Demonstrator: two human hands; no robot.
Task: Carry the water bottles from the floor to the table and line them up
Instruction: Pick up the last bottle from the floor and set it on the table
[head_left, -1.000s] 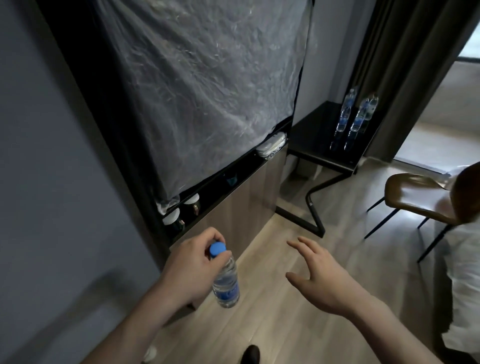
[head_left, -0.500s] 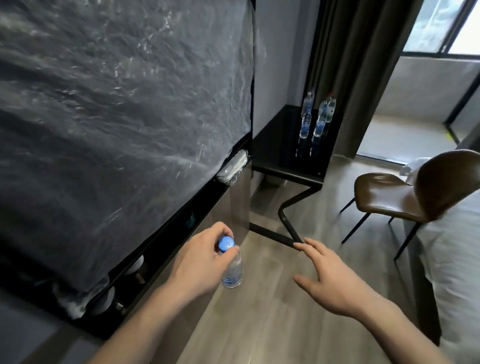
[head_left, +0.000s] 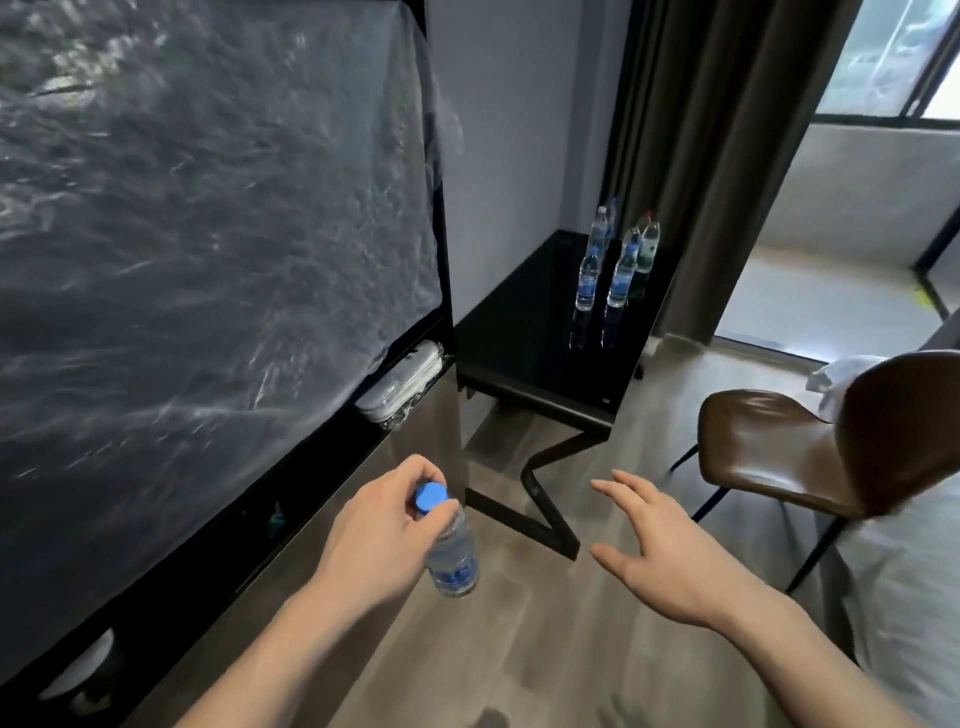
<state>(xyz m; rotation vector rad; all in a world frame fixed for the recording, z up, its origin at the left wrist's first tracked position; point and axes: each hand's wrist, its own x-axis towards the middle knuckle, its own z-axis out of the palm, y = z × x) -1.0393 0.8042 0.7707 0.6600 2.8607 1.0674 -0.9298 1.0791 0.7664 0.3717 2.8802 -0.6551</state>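
My left hand (head_left: 382, 525) grips a small clear water bottle (head_left: 454, 558) by its neck, just under the blue cap; the bottle hangs upright above the wooden floor. To the right, my right hand (head_left: 657, 545) is held out with fingers spread and holds nothing. Ahead stands a black table (head_left: 524, 338) against the wall. Several water bottles (head_left: 618, 260) stand on its far half, two with blue labels nearest me.
A large screen wrapped in plastic film (head_left: 208, 234) fills the left, above a low cabinet (head_left: 332, 525). A brown chair (head_left: 810, 447) stands right of the table, with white bedding (head_left: 914, 623) beside it. Dark curtains (head_left: 727, 130) hang behind the table.
The view has moved forward along the cabinet and the table now looks closer. My left hand still carries the bottle; my right hand stays spread.
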